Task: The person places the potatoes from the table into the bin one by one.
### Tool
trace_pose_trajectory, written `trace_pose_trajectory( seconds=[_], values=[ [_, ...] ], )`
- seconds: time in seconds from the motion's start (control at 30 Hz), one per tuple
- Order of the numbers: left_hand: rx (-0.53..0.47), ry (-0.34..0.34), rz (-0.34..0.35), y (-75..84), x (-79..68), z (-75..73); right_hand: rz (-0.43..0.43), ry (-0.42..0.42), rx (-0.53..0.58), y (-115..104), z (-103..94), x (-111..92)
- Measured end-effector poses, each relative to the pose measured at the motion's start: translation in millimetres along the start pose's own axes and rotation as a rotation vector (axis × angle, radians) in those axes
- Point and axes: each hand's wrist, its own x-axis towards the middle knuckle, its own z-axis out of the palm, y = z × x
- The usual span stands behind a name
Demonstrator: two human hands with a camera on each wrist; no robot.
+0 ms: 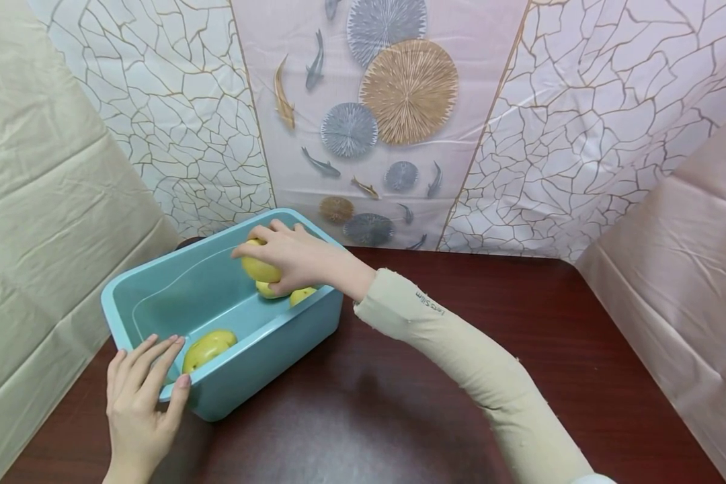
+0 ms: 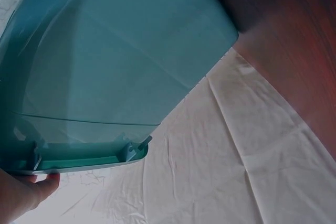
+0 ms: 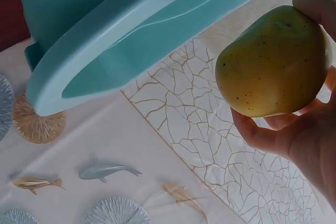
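Note:
My right hand [image 1: 293, 252] grips a yellow-green mango [image 1: 260, 262] above the far right end of a light blue plastic tub [image 1: 278, 323]. In the right wrist view, the fingers and thumb hold the dark-specked mango [image 3: 273, 64] from the sides. Beneath that hand, two more mangoes lie in the tub, one [image 1: 268, 290] partly hidden by the held fruit, the other [image 1: 302, 295] by the near rim. Another mango [image 1: 210, 349] lies at the tub's near left end. My left hand [image 1: 139, 396] holds the rim there, fingers over it and thumb outside.
The tub stands angled on a dark red-brown table [image 1: 411, 376]. A patterned cloth [image 1: 351, 121] hangs behind, with pale cloth walls on the left [image 1: 54, 202] and right [image 1: 683, 269]. Behind the tub, a small dark object [image 1: 189, 242] shows partly.

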Motion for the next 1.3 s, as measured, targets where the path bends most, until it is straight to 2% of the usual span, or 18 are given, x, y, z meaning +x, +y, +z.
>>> trace_pose_trajectory(
  seconds=[0.43,0.83,1.3],
  values=[
    [0.006,-0.012,-0.011,0.5,-0.1,-1.5,-0.019,-0.021,-0.010,-8,-0.8,10],
    [-0.010,0.014,0.000,0.2,-1.3,-0.2,-0.015,-0.041,-0.038,-12,3.0,18],
    [-0.001,-0.005,-0.011,0.4,-1.9,0.0,0.000,-0.083,-0.043,-16,7.1,30]
  ],
)
